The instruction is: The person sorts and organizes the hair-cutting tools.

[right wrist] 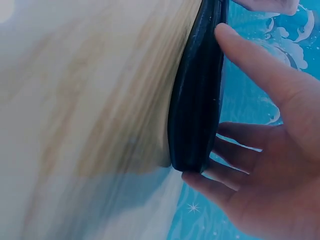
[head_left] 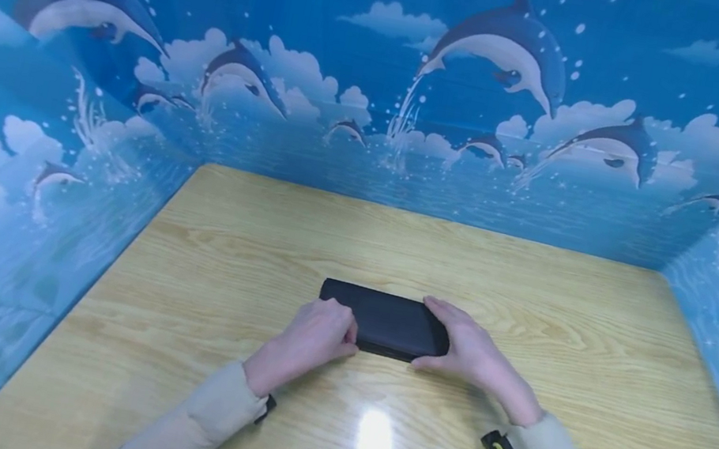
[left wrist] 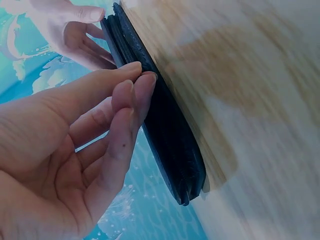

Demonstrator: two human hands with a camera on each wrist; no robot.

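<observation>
A long black zip wallet [head_left: 389, 320] lies flat on the wooden table, its long side facing me. With thumb and fingertips together, my left hand [head_left: 316, 333] pinches at the wallet's near edge, left of the middle. In the left wrist view, layered seams run along that edge of the wallet [left wrist: 172, 142]; whatever small part sits between the fingertips is hidden. My right hand [head_left: 471, 347] grips the right end, thumb on the near edge and fingers reaching round to the far edge. The right wrist view shows the thumb and fingertips against the wallet [right wrist: 197, 100].
The light wood table [head_left: 259, 223] spreads around the wallet on every side. Blue sheets printed with dolphins [head_left: 500, 41] stand along its back, left and right edges. A bright light reflection falls on the tabletop between my forearms.
</observation>
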